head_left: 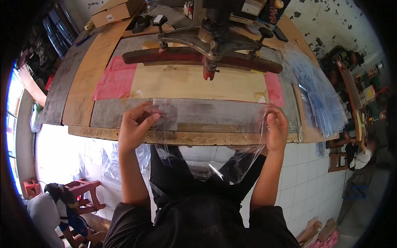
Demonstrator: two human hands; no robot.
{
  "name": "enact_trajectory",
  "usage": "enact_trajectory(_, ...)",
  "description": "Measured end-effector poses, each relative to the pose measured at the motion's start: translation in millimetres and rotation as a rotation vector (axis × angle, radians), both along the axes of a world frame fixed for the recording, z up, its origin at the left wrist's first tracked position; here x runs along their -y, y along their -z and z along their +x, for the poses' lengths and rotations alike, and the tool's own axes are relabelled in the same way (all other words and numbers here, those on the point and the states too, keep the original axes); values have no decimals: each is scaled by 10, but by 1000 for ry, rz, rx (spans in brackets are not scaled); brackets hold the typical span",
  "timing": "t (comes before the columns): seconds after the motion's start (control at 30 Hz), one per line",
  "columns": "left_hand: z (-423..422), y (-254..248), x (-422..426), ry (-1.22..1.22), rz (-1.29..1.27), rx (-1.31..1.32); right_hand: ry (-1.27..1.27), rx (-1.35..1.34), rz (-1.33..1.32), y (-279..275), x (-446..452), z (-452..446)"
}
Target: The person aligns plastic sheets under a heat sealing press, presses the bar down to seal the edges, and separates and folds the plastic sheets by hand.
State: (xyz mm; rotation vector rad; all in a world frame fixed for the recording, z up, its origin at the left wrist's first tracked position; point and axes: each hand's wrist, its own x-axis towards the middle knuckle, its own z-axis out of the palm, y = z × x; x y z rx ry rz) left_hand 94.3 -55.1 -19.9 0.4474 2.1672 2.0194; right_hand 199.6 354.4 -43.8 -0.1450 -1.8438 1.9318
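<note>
A clear plastic sheet [211, 118] stretches between my two hands at the table's front edge, its lower part hanging over my lap. My left hand [138, 126] pinches its left end between thumb and fingers. At the right end my right hand [276, 127] has its fingers closed on the same sheet. Beyond the sheet lies a cream-coloured panel [198, 82] with pink pieces [113, 78] at its ends. Above that panel stands a press with a long dark red bar [173, 56].
Stacked clear plastic sheets [318, 93] lie on the table's right side. A cardboard box [115, 12] sits at the back left. More plastic [120, 159] is below the table at left. Other people [45, 217] are at lower left and far right, near stools [84, 194].
</note>
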Motion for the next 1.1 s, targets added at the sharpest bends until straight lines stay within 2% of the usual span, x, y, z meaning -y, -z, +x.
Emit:
enact_trajectory(0.1,-61,105,94,21,6,-51,-45,-38,42,12,-2,2)
enact_trajectory(0.2,-118,180,115,127,-151,-247,-99,-75,85,-26,34,-11)
enact_trajectory(0.27,1,70,-57,95,11,-198,-130,-88,118,-39,38,-14)
enact_trajectory(0.57,31,17,-113,67,105,-55,-150,-11,153,-111,61,-18)
enact_trajectory(0.6,20,15,-96,68,105,-55,-157,-22,171,-121,65,-19)
enact_trajectory(0.67,-3,14,-52,69,-72,-156,-165,-32,190,-122,64,-11)
enact_trajectory(0.77,24,-34,-46,103,-9,-80,-166,-6,142,-99,57,-13)
enact_trajectory(0.9,10,-20,-42,120,-20,-131,-179,-12,95,-87,56,-17)
enact_trajectory(0.97,26,-72,-48,103,-125,-157,-181,-12,92,-99,72,-15)
enact_trajectory(1.1,45,-76,-106,95,-87,-162,-132,23,121,-96,65,2)
